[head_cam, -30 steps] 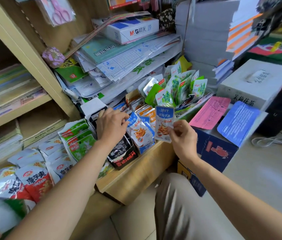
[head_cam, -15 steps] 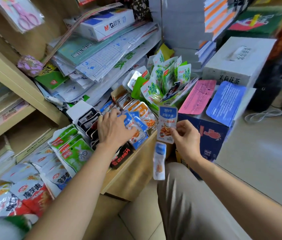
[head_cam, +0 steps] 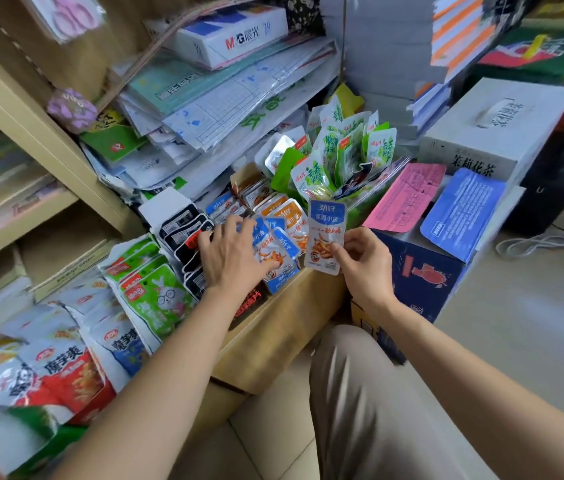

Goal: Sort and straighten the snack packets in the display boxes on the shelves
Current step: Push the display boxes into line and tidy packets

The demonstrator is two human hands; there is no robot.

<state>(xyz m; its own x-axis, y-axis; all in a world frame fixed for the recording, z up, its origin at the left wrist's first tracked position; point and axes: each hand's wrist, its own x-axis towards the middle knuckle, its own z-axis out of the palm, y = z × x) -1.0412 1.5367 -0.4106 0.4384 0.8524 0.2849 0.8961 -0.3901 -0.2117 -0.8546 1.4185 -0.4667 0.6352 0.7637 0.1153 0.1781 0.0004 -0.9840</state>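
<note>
Blue-and-white foil fish-snack packet (head_cam: pixel 325 237) stands upright in the air, pinched at its lower right corner between the thumb and fingertips of the right hand (head_cam: pixel 365 261); the other fingers of that hand are curled behind it and mostly hidden. Just to the left of that packet, the left hand (head_cam: pixel 235 258) lies palm-down, fingers spread, on a row of matching blue foil packets (head_cam: pixel 282 251) standing in a cardboard display box whose walls are almost wholly covered; whether its fingertips hook behind any packet cannot be told. Under and to the left of its fingers is a row of black packets (head_cam: pixel 183 233), their print too small to read. Beyond its fingers sit orange-topped foil packets (head_cam: pixel 285 213), and past those a loose cluster of green-and-white packets (head_cam: pixel 329 157) leaning at different angles. Beside the left forearm stand green packets printed with a white rabbit (head_cam: pixel 159 296); nearer the elbow, red-and-white packets (head_cam: pixel 55 372) are blurred and cut off by the frame edge. To the right of the right hand lie a pink printed card (head_cam: pixel 408 195) and a blue printed card (head_cam: pixel 464 206) on a dark blue carton (head_cam: pixel 426 275). The light wooden shelf edge (head_cam: pixel 291 317) runs beneath both wrists.
</note>
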